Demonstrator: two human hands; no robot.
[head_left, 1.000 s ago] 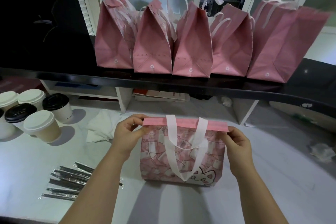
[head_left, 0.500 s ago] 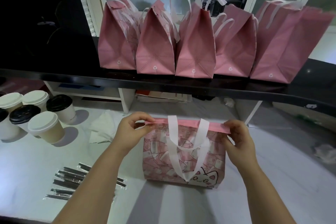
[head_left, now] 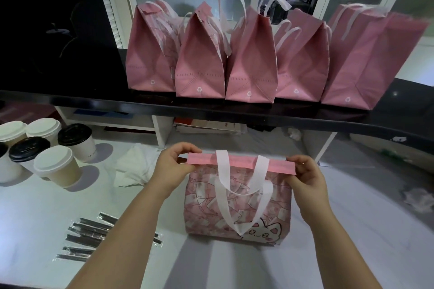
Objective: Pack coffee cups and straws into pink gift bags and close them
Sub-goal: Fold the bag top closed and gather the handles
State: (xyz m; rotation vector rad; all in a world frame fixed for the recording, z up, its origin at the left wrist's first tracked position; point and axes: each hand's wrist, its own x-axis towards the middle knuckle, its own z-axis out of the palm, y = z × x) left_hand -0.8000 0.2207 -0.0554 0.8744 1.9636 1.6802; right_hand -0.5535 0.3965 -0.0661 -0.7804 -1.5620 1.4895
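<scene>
**Hands pinching the folded rim**

Gripping both rim ends of pink gift bag with left hand and right hand. Against half second ago, strip flatter, more level. Upright on desk, long axis left-right, cat print toward camera.

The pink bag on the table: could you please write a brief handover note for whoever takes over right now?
Left grip pinches the left end of the bag's folded top; right grip pinches the right end.
The bag stands on the table; five more bags stand on the shelf behind.
Lidded cups and wrapped straws sit on the table's left.
Done: top folded over; contents hidden.
Left: finish closing, then probably pack the remaining cups and straws.
</scene>
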